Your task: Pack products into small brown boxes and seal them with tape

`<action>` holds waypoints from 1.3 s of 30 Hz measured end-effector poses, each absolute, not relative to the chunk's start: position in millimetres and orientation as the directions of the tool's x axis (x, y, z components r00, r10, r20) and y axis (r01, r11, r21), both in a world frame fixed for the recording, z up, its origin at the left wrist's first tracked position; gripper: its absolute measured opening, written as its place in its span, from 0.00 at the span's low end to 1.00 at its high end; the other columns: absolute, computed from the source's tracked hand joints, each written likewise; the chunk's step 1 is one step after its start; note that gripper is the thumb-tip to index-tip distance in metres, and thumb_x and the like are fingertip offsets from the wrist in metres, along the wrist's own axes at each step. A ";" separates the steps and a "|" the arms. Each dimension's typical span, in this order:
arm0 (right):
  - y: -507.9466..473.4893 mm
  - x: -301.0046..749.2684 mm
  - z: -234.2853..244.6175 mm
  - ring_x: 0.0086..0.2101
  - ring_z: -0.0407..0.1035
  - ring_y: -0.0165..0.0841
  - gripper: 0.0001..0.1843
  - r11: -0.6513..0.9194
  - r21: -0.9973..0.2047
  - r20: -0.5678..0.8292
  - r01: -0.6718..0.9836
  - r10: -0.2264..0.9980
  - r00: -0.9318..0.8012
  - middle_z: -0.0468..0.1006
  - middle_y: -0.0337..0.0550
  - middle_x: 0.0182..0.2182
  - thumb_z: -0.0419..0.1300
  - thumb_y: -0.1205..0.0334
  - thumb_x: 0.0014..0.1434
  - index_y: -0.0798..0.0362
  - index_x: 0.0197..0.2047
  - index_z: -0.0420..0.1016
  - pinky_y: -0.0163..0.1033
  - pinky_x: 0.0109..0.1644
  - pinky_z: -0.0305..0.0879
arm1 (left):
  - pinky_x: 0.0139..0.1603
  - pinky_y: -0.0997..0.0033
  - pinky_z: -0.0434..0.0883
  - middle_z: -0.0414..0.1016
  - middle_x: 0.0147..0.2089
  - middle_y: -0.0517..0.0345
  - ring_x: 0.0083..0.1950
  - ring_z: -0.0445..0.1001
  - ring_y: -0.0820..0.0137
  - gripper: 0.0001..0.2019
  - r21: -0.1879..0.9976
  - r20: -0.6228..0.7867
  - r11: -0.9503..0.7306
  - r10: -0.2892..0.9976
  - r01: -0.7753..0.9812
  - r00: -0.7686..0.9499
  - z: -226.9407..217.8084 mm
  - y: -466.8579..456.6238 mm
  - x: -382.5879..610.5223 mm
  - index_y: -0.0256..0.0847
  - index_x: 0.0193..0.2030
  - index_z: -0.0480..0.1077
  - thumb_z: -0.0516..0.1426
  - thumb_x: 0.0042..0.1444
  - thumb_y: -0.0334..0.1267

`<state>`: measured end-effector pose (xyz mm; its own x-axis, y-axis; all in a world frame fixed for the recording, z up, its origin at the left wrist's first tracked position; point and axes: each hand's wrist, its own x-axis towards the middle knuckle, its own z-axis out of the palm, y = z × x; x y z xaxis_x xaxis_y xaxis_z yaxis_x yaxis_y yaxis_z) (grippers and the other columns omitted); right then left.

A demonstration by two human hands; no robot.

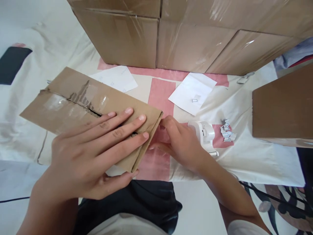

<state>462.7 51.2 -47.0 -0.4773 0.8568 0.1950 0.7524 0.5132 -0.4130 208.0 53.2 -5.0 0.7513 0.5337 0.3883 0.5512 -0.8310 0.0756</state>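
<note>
Closest in is the person's dark lap (146, 199), and above it the left hand (97, 153), wide open, with its 4 fingers spread flat on top of a brown cardboard box (97, 98) and its thumb by the near corner. The box lies at a slant over the pink and cream cloth (161, 94). Its top has shiny tape, a torn patch and a dark slit. The right hand (179, 140) is close up at the box's right end, with its fingers bent; some fingertips are hard to see, so I can't tell if it has hold of anything. Just past that hand sits a white plastic thing (199, 127), and beside it is a small heap of paper bits (227, 132) with blue lines. A bit further off are 2 white sheets (193, 93), and the sheet on the right has a tiny sticker (195, 100) on it. Over on the right is another brown box (283, 104). At the back stands a big stack of boxes (190, 42) with shiny tape.
</note>
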 end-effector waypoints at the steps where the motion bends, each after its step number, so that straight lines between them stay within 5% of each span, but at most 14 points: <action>1: 51.6 463.7 -45.6 0.31 0.73 0.37 0.17 0.523 -0.392 0.181 0.757 0.851 -0.493 0.79 0.47 0.43 0.60 0.49 0.69 0.53 0.50 0.64 0.38 0.28 0.54 | 0.73 0.56 0.64 0.66 0.71 0.53 0.72 0.66 0.56 0.31 0.075 0.388 -0.832 0.533 0.550 0.752 -4.8 53.3 208.0 0.40 0.65 0.69 0.62 0.56 0.47; 12: 48.8 462.1 -52.9 0.29 0.71 0.34 0.16 0.537 -0.347 0.246 0.769 0.843 -0.478 0.79 0.48 0.41 0.51 0.48 0.73 0.54 0.49 0.64 0.39 0.26 0.52 | 0.73 0.57 0.64 0.67 0.71 0.55 0.71 0.68 0.57 0.32 0.073 0.406 -0.829 0.532 0.554 0.743 -4.0 54.0 210.3 0.43 0.68 0.66 0.61 0.57 0.46; 17: 46.3 462.4 -52.0 0.33 0.74 0.37 0.19 0.561 -0.408 0.280 0.720 0.828 -0.486 0.80 0.49 0.43 0.55 0.47 0.70 0.55 0.51 0.65 0.39 0.29 0.58 | 0.73 0.55 0.65 0.66 0.71 0.64 0.69 0.69 0.58 0.34 0.138 0.393 -0.784 0.604 0.605 0.693 -6.3 50.7 211.1 0.53 0.73 0.60 0.58 0.59 0.45; 27: 44.0 456.7 -52.1 0.43 0.75 0.44 0.28 0.401 -0.582 0.187 0.707 0.913 -0.363 0.77 0.53 0.47 0.61 0.43 0.64 0.55 0.57 0.65 0.46 0.36 0.72 | 0.76 0.66 0.58 0.69 0.68 0.68 0.69 0.70 0.62 0.37 0.221 0.436 -0.782 0.614 0.583 0.658 -8.7 52.2 214.4 0.58 0.74 0.57 0.59 0.57 0.46; 32: 37.3 451.1 -58.7 0.57 0.70 0.49 0.39 0.397 -0.679 0.237 0.618 0.915 -0.327 0.70 0.62 0.61 0.63 0.51 0.64 0.54 0.70 0.50 0.55 0.55 0.73 | 0.76 0.64 0.59 0.70 0.68 0.63 0.69 0.70 0.61 0.33 0.201 0.498 -0.815 0.562 0.543 0.660 -11.5 57.6 213.4 0.53 0.71 0.63 0.60 0.58 0.43; 36: 25.8 443.5 -54.4 0.63 0.65 0.48 0.47 0.289 -0.772 0.115 0.566 0.939 -0.323 0.64 0.60 0.67 0.62 0.62 0.63 0.50 0.76 0.38 0.57 0.63 0.69 | 0.74 0.59 0.62 0.73 0.66 0.48 0.68 0.71 0.57 0.29 0.046 0.570 -0.904 0.372 0.424 0.732 -16.9 63.4 208.4 0.38 0.64 0.70 0.62 0.54 0.41; 39: 15.9 436.2 -55.4 0.65 0.62 0.48 0.56 0.248 -0.807 0.108 0.536 0.954 -0.279 0.62 0.58 0.68 0.65 0.63 0.59 0.48 0.78 0.32 0.57 0.66 0.66 | 0.70 0.56 0.67 0.77 0.61 0.45 0.66 0.73 0.56 0.23 0.020 0.649 -0.935 0.281 0.354 0.706 -23.2 61.4 201.8 0.37 0.59 0.72 0.61 0.55 0.39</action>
<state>436.2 15.9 -55.4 -0.2788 0.9543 0.1076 0.5359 0.2476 -0.8071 201.8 61.4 -23.2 0.7064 0.2813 0.6495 0.3540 -0.9350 0.0200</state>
